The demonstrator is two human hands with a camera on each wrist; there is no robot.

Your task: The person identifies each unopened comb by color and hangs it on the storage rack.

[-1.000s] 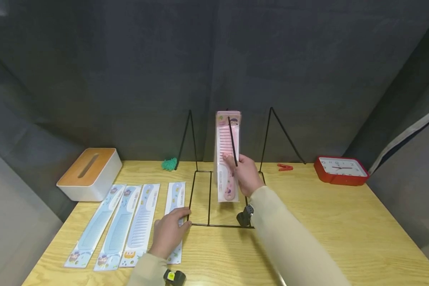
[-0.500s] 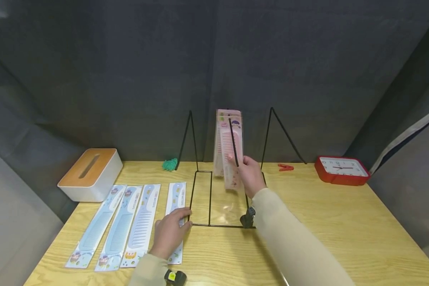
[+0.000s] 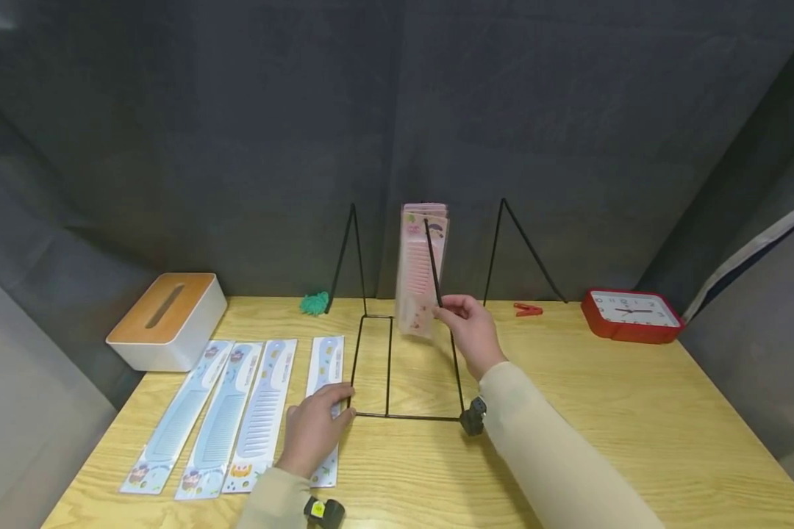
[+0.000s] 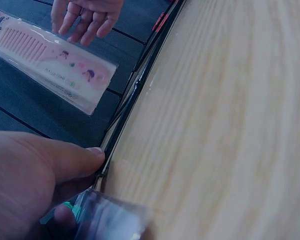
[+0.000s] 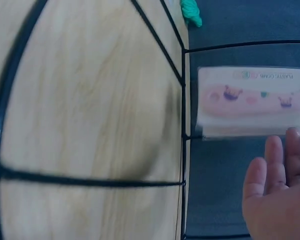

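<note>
Pink combs in clear packaging point(image 3: 415, 279) hang one behind another on the middle prong of a black wire display rack point(image 3: 389, 367). The front pack shows its pink handle point(image 5: 250, 100) in the right wrist view. Just right of the pack's lower part is my right hand point(image 3: 471, 330), its fingers loosely extended beside the pack's edge; whether a fingertip touches it, I cannot tell. My left hand point(image 3: 314, 426) pinches the rack's base wire at the near left, with the thumb point(image 4: 92, 155) on the wire in the left wrist view. Under that hand lies a packaged blue comb point(image 3: 326, 360), partly covered.
Three packaged blue combs point(image 3: 259, 411) lie side by side on the left of the wooden table. Behind them stands a white tissue box with a wooden lid point(image 3: 165, 312). A green tangle of string point(image 3: 314, 303), a red clip point(image 3: 528, 309) and a red clock point(image 3: 631, 316) sit farther back.
The front pink comb pack has settled back against the others on the prong. My right hand has let go of it and shifted slightly right and down. My left hand stays on the rack.
</note>
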